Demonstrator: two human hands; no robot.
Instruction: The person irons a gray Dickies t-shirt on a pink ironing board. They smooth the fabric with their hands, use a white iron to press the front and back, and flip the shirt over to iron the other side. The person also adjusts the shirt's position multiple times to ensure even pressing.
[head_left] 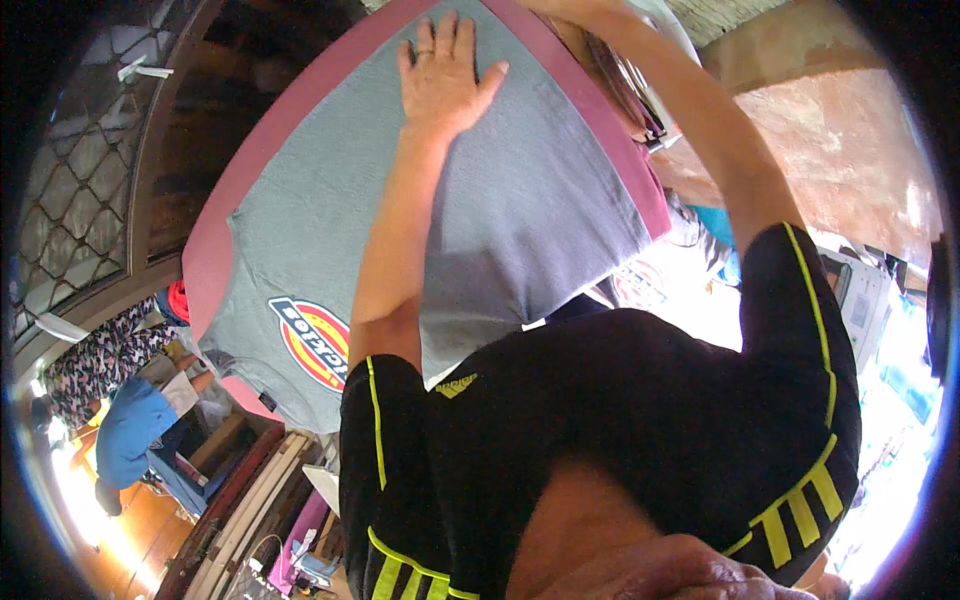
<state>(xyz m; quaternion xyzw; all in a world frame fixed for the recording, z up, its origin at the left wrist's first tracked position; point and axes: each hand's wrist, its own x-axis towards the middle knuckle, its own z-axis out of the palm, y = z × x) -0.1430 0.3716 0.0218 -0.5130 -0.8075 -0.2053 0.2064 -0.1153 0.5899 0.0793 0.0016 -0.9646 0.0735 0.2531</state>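
Observation:
A grey T-shirt (530, 190) lies spread over a mauve padded board (620, 150), whose border shows around the cloth. Near the shirt's hem, my left hand (440, 80) rests flat, fingers spread and thumb out to the side. My right hand (575, 8) reaches to the board's far right edge. The picture's upper edge cuts it off, so its fingers are hidden. At the shirt's neck end is a round red, yellow and white printed emblem (312, 338). Creases run across the cloth nearest my body.
At left stands a metal lattice grille (85, 190). A person in a blue top (135, 425) bends over at lower left, beside someone in patterned clothing (95, 365). Long wooden frames (235, 510) lie below the board. A pinkish wall panel (840, 150) is at right.

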